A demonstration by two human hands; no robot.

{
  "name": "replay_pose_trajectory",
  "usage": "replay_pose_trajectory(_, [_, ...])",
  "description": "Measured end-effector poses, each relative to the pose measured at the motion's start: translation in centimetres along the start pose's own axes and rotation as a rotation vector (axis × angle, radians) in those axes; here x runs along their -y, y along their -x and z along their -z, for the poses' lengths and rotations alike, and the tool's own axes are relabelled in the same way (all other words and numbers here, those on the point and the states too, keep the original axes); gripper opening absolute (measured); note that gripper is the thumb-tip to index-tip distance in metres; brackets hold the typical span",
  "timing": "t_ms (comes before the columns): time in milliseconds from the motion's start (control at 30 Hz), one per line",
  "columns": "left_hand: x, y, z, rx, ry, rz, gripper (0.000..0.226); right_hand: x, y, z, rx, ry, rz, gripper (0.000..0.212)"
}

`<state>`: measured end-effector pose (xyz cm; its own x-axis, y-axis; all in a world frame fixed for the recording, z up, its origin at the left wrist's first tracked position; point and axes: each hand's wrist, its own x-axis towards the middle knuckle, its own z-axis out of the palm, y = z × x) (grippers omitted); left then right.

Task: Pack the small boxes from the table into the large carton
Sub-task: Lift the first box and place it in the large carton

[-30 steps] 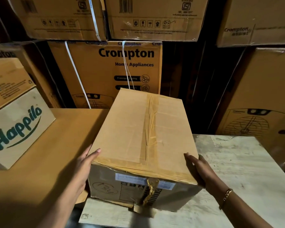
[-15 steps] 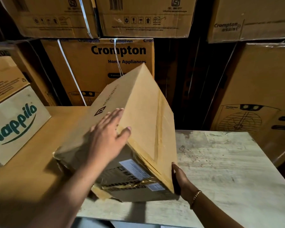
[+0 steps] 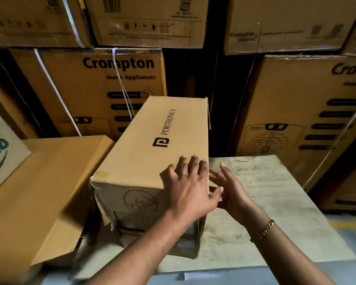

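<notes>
A long brown carton [image 3: 152, 145] printed PORTRONICS lies on its side on the pale wooden table [image 3: 275, 212], its torn, taped end facing me. My left hand [image 3: 189, 186] lies flat on the top face at the near right corner, fingers spread and thumb over the edge. My right hand [image 3: 232, 190] hovers beside the carton's right side with its fingers apart and nothing in it. I cannot tell if it touches the carton. No small loose boxes show.
A wide brown cardboard surface [image 3: 39, 192] adjoins the carton on the left, with a Happilo box [image 3: 0, 153] at the far left. Stacked Crompton cartons [image 3: 119, 79] wall off the back and right [image 3: 306, 120]. Bare tabletop lies to the right.
The carton was tipped over to the right and now rests with the PORTRONICS face up. My left hand moved to its top right corner. My right hand came off its lower edge.
</notes>
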<state>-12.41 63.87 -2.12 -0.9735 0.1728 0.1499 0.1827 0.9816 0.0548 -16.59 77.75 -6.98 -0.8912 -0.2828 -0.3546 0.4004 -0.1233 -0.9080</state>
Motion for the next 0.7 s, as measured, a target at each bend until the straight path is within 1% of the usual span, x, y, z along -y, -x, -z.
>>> replay_pose_trajectory(67, [1.9, -0.2, 1.1, -0.002, 0.05, -0.077, 0.085, 1.4, 1.0, -1.1, -0.006, 0.117, 0.04, 0.064])
replay_pose_trajectory(100, [3.6, -0.2, 1.8, -0.015, 0.094, -0.074, 0.082, 1.7, 1.1, -1.6, -0.001, 0.189, 0.062, 0.063])
replay_pose_trajectory(133, [5.8, 0.0, 2.5, -0.051, 0.121, -0.029, 0.078, 2.0, 1.4, -2.3, -0.007, 0.255, 0.082, 0.062])
replay_pose_trajectory(167, [8.6, 0.3, 3.1, -0.108, 0.124, 0.052, 0.075, 2.1, 1.5, -3.0, -0.025, 0.309, 0.102, 0.057])
replay_pose_trajectory(233, [14.9, 1.2, 3.7, -0.204, 0.101, 0.28, 0.073, 2.3, 1.4, -3.9, -0.076, 0.356, 0.113, 0.043])
replay_pose_trajectory(267, [18.3, 1.9, 3.5, -0.201, 0.129, 0.419, 0.076, 2.4, 1.6, -4.5, -0.098, 0.355, 0.099, 0.038])
replay_pose_trajectory(300, [21.3, 2.6, 3.1, -0.158, 0.217, 0.544, 0.082, 2.4, 1.5, -4.9, -0.118, 0.35, 0.076, 0.037])
replay_pose_trajectory(333, [23.3, 3.4, 2.9, -0.103, 0.388, 0.63, 0.09, 2.5, 1.5, -5.3, -0.145, 0.343, 0.049, 0.037])
replay_pose_trajectory(367, [24.6, 4.1, 2.3, -0.067, 0.64, 0.685, 0.096, 2.4, 1.5, -5.5, -0.168, 0.333, 0.029, 0.038])
replay_pose_trajectory(400, [25.0, 4.7, 1.6, -0.044, 0.894, 0.708, 0.093, 2.4, 1.7, -5.8, -0.184, 0.319, 0.011, 0.036])
replay_pose_trajectory(433, [24.7, 5.4, 1.1, -0.024, 1.12, 0.716, 0.084, 2.3, 1.6, -5.9, -0.198, 0.306, -0.01, 0.035])
replay_pose_trajectory(467, [24.3, 5.8, 0.5, -0.009, 1.279, 0.723, 0.075, 2.2, 1.9, -6.3, -0.207, 0.298, -0.034, 0.033])
replay_pose_trajectory(500, [24.0, 6.1, -0.2, -0.015, 1.395, 0.702, 0.074, 2.1, 2.1, -6.5, -0.211, 0.294, -0.053, 0.032])
replay_pose_trajectory(567, [23.5, 6.5, -1.6, -0.055, 1.512, 0.662, 0.077, 1.8, 2.5, -6.9, -0.226, 0.286, -0.064, 0.03])
replay_pose_trajectory(600, [23.7, 6.4, -2.4, -0.086, 1.545, 0.638, 0.083, 1.6, 2.6, -7.0, -0.238, 0.282, -0.057, 0.03])
replay_pose_trajectory(667, [23.2, 6.6, -2.6, -0.099, 1.559, 0.595, 0.093, 1.5, 2.7, -7.0, -0.279, 0.279, -0.037, 0.033])
replay_pose_trajectory(700, [22.9, 6.6, -2.4, -0.097, 1.546, 0.579, 0.093, 1.4, 2.8, -6.9, -0.297, 0.276, -0.024, 0.034])
